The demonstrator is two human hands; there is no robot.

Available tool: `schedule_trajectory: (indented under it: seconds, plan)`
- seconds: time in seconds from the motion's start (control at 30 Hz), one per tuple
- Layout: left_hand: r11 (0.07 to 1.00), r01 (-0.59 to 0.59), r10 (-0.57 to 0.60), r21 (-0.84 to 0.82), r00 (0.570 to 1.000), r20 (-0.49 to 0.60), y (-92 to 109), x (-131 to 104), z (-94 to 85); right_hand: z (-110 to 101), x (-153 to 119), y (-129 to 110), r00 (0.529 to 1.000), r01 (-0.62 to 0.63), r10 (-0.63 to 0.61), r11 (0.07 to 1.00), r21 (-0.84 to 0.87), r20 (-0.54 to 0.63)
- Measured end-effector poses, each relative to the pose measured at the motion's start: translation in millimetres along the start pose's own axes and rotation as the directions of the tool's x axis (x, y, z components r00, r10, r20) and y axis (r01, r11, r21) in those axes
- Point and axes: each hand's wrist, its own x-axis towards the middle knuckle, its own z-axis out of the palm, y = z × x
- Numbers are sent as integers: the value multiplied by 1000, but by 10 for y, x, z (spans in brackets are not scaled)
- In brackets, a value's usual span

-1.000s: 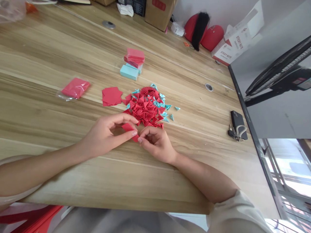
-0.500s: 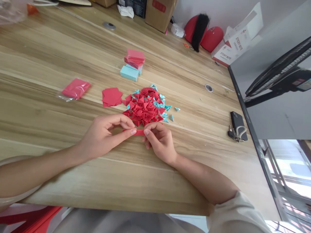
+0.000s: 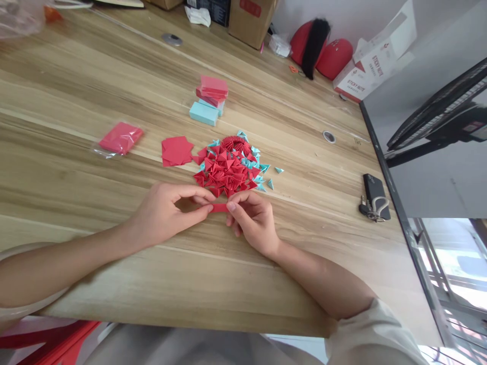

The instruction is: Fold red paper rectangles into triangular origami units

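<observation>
Since a second ago the red paper strip has gone from slanted and part-folded to lying flat and narrow between our hands; since the last half second little has shifted. Left hand: grip pressed together on the strip's left end, thumb above, forefinger below. Right hand: grip pinching the strip's right end, other fingers curled under. The strip sits just above the table, near its front edge, level between both hands.

Just beyond the strip: a pile of folded red triangles, touching or nearly touching our fingertips, with light-blue triangles scattered along its right side. Left of the pile, a few flat red paper squares. Further left, a wrapped red paper pack. Behind the pile, stacked red and blue note pads. Well apart on the right, a dark key fob with keys.
</observation>
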Motion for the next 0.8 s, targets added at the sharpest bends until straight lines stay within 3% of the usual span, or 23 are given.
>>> schedule_trajectory:
  seconds: [0.27, 0.53, 0.67, 0.8]
  plan:
    - [998, -51, 49, 24, 995, 84, 53, 30, -34, -31, 5, -23, 970, 182, -167, 980, -76, 174]
    - [990, -135, 137, -31, 986, 94, 39, 7, -20, -8, 21, 45, 988, 15, -22, 999, 53, 151]
    - [980, -197, 195, 12, 978, 72, 64, 9, -10, -1, 21, 29, 988, -16, 15, 1000, 6, 152]
    - [983, -184, 183, 8, 980, 74, 96, 25, -10, -2, 21, 21, 990, -19, 23, 999, -27, 142]
